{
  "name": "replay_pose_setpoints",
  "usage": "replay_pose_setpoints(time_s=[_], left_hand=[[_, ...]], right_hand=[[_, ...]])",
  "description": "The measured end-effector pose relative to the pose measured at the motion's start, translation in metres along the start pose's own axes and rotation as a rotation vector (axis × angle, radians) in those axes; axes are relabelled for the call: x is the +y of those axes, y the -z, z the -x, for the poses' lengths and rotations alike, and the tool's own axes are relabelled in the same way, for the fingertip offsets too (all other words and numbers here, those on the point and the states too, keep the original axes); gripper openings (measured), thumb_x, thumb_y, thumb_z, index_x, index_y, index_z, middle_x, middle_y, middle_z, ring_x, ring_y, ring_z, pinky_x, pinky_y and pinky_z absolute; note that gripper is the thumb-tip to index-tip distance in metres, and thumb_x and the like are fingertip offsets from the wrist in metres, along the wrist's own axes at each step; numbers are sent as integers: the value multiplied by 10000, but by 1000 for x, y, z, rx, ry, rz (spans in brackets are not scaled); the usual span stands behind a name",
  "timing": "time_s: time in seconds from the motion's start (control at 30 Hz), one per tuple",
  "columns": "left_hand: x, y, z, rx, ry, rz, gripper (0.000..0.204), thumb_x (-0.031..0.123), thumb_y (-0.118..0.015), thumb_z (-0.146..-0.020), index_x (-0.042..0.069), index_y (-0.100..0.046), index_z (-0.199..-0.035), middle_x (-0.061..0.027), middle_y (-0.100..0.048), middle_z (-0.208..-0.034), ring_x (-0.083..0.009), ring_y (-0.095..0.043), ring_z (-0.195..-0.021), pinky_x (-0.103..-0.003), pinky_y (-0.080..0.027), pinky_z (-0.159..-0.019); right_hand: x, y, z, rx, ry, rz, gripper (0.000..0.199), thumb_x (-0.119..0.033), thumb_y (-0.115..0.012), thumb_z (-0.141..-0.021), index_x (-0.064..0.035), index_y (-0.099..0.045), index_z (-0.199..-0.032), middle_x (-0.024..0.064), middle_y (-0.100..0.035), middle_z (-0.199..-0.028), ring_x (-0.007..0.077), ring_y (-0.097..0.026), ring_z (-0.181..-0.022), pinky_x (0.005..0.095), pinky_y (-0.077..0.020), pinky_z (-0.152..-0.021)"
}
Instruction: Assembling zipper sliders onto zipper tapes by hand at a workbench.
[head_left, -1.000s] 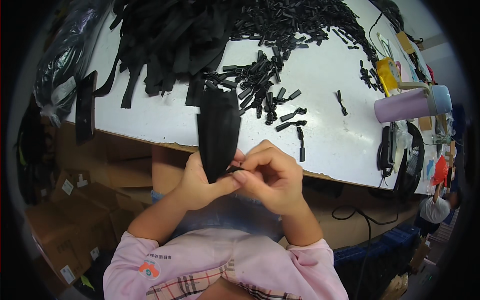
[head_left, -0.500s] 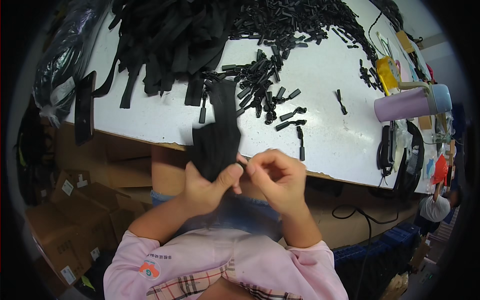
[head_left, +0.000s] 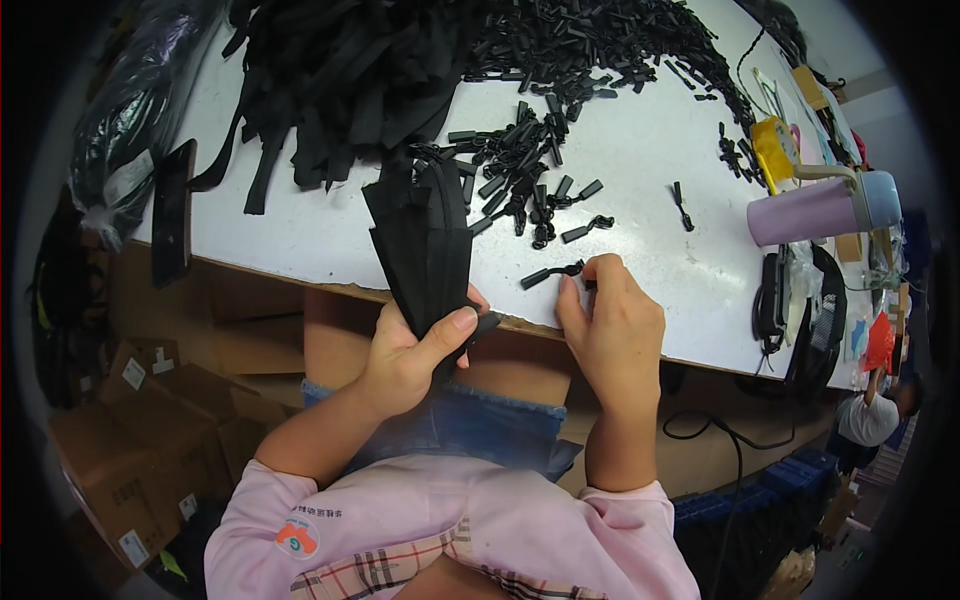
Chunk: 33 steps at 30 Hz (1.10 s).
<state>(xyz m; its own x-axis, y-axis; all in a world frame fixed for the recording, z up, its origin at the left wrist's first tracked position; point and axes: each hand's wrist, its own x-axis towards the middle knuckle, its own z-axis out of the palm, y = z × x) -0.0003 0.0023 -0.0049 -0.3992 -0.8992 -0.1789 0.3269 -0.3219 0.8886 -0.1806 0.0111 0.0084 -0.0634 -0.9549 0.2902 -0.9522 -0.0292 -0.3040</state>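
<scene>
My left hand [head_left: 415, 355] is closed around a bundle of black zipper strips [head_left: 425, 250], whose upper ends rest on the table by the pile. A dark pull tab [head_left: 485, 323] sticks out beside the left thumb. Over the table's front edge, my right hand [head_left: 618, 325] pinches the end of a black zipper pull [head_left: 550, 275], its tab pointing left. The thumb and forefinger partly hide it. Several loose zipper pulls [head_left: 520, 150] lie in a cluster beyond both hands.
A large heap of black strips [head_left: 350, 80] lies at the far left, and many more pulls [head_left: 600, 40] cover the back. A phone [head_left: 173, 215] lies at the left edge. On the right stand a purple bottle [head_left: 805, 210] and a yellow tape measure [head_left: 773, 150]. Cardboard boxes [head_left: 140, 440] sit below left.
My right hand has left the left hand and moved right onto the table, where it now pinches a zipper pull. The strips in my left hand have fanned out.
</scene>
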Motion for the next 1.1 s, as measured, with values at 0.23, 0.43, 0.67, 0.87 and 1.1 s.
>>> replay_pose_setpoints(time_s=[0.23,0.43,0.67,0.87,1.1], left_hand=[[-2,0,0,17,-41,-208,175,153,-550,-791,1,-548,-877,-13,-529,-748,-55,-465,-644,-190,-408,-572],[-4,-6,2,50,-184,-215,134,51,-584,-750,-6,-565,-870,-24,-563,-777,-71,-504,-715,-199,-414,-638],[-9,-7,1,33,-274,-181,114,43,-569,-759,-6,-563,-862,-26,-568,-774,-68,-511,-704,-199,-421,-626],[-7,-3,1,31,-261,-289,103,32,-569,-755,-5,-558,-850,-18,-566,-759,-61,-503,-679,-191,-413,-606],[-9,-1,0,50,-224,-322,117,23,-571,-750,-7,-559,-863,-21,-572,-750,-55,-508,-671,-193,-421,-600]], right_hand=[[-2,-2,0,101,-16,-337,102,-3,-571,-671,-17,-491,-734,70,-522,-586,154,-513,-458,253,-406,-409],[-25,8,6,-38,127,-986,179,70,-568,-667,15,-594,-836,67,-537,-671,83,-505,-516,180,-396,-451],[-25,0,8,-28,163,-1005,189,94,-574,-651,22,-590,-825,88,-523,-752,105,-504,-551,196,-404,-457],[-22,3,6,-39,222,-917,190,97,-576,-641,19,-588,-813,90,-515,-751,125,-507,-566,211,-412,-462],[-26,-5,8,-2,310,-805,233,94,-586,-627,13,-586,-846,92,-494,-760,156,-505,-585,219,-409,-481]])
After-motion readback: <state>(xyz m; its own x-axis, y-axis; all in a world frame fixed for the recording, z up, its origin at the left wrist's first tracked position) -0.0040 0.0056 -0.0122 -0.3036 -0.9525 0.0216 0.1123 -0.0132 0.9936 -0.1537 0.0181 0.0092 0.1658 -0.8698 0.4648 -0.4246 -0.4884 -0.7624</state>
